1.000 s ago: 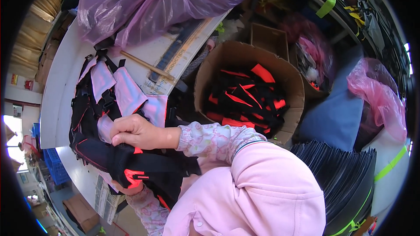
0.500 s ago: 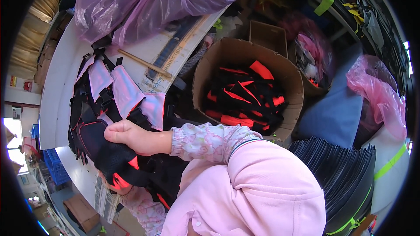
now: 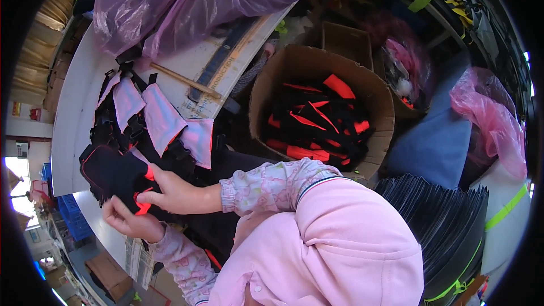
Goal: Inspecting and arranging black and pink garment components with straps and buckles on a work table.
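Observation:
A padded black fabric piece with orange edging and small orange tabs lies over a pile at the table's left side. My right hand pinches its lower right edge, by an orange tab, between thumb and fingers. My left hand is curled at its lower edge, the fingertips pressed against the black cloth and partly hidden. Just beyond, pale pinkish panels lie spread on black straps with plastic buckles.
A large purple plastic bag covers the table's far part, with a wooden stick in front. On my right stand a cardboard box of black and orange pieces and a stack of black sheets. A blue crate is at far left.
The black piece has been turned and laid flatter, farther left. My left hand has come out from beneath it, and my right hand has slid down to its orange-tabbed edge.

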Demonstrator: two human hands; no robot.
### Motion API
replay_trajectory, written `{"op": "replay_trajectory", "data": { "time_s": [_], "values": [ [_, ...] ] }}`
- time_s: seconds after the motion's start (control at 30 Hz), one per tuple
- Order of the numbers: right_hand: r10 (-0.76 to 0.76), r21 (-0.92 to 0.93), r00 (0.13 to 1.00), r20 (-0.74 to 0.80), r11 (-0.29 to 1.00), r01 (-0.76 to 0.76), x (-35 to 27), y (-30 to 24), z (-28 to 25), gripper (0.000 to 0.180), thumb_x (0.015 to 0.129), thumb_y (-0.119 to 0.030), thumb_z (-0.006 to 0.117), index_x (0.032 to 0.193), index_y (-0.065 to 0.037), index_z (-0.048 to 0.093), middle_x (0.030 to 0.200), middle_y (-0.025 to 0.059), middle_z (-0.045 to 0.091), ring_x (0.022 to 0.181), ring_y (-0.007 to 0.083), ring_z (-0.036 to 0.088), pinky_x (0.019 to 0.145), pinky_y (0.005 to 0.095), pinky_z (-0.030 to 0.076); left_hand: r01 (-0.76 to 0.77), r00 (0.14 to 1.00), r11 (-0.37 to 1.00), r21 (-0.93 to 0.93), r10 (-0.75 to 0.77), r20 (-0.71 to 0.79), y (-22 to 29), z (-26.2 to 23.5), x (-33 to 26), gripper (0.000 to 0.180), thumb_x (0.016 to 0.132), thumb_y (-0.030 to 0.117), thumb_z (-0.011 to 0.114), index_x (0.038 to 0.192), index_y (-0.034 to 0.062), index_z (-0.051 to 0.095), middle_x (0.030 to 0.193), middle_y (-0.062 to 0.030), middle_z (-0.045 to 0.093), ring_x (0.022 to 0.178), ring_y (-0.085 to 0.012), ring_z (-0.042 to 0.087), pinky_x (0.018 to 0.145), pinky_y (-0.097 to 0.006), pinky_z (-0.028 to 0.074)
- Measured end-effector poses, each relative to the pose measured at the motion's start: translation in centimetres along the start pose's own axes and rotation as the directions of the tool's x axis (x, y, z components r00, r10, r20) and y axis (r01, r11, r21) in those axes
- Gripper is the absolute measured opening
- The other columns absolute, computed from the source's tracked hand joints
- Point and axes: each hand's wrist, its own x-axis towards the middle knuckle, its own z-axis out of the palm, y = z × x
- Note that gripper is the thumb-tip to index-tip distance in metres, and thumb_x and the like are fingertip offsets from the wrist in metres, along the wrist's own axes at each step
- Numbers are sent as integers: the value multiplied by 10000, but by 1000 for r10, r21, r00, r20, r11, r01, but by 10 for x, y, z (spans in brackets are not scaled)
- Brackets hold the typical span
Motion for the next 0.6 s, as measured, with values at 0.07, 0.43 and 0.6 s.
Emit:
{"op": "replay_trajectory", "data": {
  "time_s": [0.07,0.43,0.6],
  "values": [
    [-258,-205,963,-73,949,238,12,22,-3,506,773,-223,686,1106,68,440,827,230,624,772,330,638,685,380,500,-232,973,970,-75,232,-19,10,7,9,253,947,122,470,1145,-21,537,1045,-114,572,1008,-209,535,880,-322,418],
    [-323,-710,883,341,528,467,13,-4,-3,506,719,-352,705,922,44,465,592,181,573,570,372,599,517,426,480,-100,742,988,-119,154,653,-62,-30,18,327,989,221,388,1175,-5,532,1051,-61,588,927,-137,567,852,-287,433],
    [-343,-751,833,434,373,545,30,-21,-11,496,724,-357,705,975,18,500,553,158,563,523,346,598,463,410,471,683,676,598,-420,-298,674,-12,-6,40,315,976,250,419,1117,12,568,1014,-59,599,903,-132,587,816,-272,467]
  ]
}}
